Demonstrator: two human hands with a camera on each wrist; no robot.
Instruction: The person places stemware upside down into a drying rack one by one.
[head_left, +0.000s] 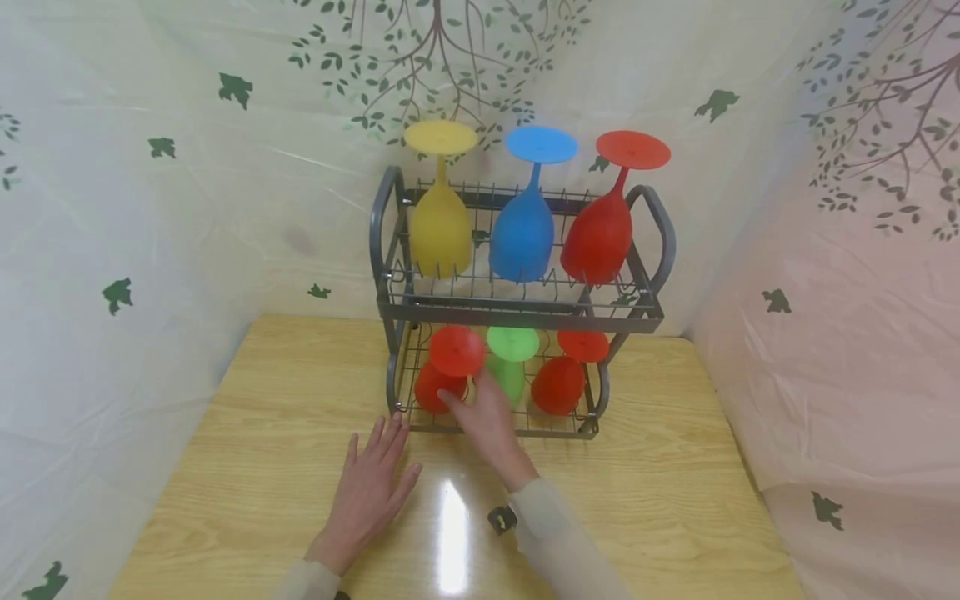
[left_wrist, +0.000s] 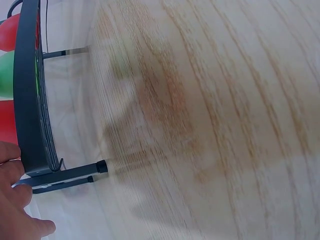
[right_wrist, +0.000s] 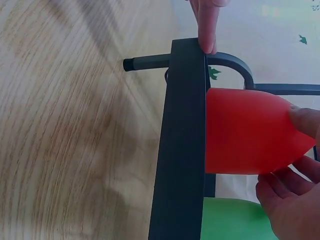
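On the lower tier of a dark two-tier dish rack [head_left: 517, 319], a red goblet [head_left: 457, 350] stands upside down at the left. My right hand [head_left: 491, 425] holds it, thumb on one side of the bowl and fingers on the other, as the right wrist view shows on the red bowl [right_wrist: 250, 132]. Beside it on that tier are an upside-down green goblet [head_left: 513, 343] and another red goblet [head_left: 558, 385], which leans. My left hand [head_left: 371, 483] touches the rack's lower front left corner with its fingertips, fingers nearly straight.
Three upside-down goblets stand on the upper tier: yellow [head_left: 441, 229], blue [head_left: 522, 233] and a tilted red one [head_left: 600, 237]. The rack rests on a wooden table [head_left: 645, 500]. Patterned cloth [head_left: 300, 208] hangs behind and at both sides.
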